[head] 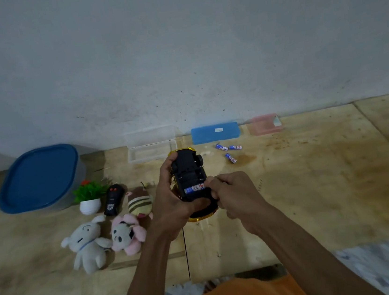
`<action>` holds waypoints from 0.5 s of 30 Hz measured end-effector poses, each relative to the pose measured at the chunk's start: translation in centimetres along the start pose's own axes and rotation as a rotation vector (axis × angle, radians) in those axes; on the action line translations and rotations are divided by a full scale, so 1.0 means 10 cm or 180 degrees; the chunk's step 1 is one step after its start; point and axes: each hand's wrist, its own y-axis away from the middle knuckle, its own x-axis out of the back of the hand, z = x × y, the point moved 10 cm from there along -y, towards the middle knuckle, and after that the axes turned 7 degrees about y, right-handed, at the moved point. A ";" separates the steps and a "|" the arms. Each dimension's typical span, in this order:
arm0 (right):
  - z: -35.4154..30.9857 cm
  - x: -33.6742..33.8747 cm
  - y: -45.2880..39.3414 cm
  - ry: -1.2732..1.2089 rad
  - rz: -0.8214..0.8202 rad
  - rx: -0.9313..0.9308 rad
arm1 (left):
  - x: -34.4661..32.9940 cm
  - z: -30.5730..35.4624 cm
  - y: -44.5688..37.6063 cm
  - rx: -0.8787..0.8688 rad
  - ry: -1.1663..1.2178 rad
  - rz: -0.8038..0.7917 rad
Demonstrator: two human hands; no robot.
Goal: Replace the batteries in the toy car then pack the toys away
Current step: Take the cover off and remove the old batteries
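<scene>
From the head camera, both forearms reach forward over the wooden floor boards (315,181), bent inward so the hands meet in the middle. The left hand (168,199) wraps round the toy car (189,175), which is turned belly-up, its black underside facing the camera and yellow body showing at the edges; thumb and fingers curl round its sides. The right hand (236,196) has its fingers curled, pinching the end of a blue battery (194,188) that lies across the open compartment in the car's underside.

Three loose batteries (229,151) lie on the boards just beyond the car, to the right. A blue case (215,133), a clear case (151,144) and a pink box (265,124) sit along the wall. To the left are a blue-lidded tub (39,177), a small potted plant (89,198), a black remote (113,199) and three plush toys (123,232).
</scene>
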 end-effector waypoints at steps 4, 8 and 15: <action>0.02 -0.01 0.03 -0.0188 0.0188 0.0108 | 0.04 0.00 0.03 -0.0018 0.0002 -0.0002; 0.00 -0.04 0.09 -0.0255 0.0386 0.0326 | 0.09 0.01 0.09 -0.0020 0.0046 0.0003; -0.04 -0.11 0.13 0.0010 0.0699 0.0611 | 0.18 -0.11 0.17 0.0105 0.0063 0.0054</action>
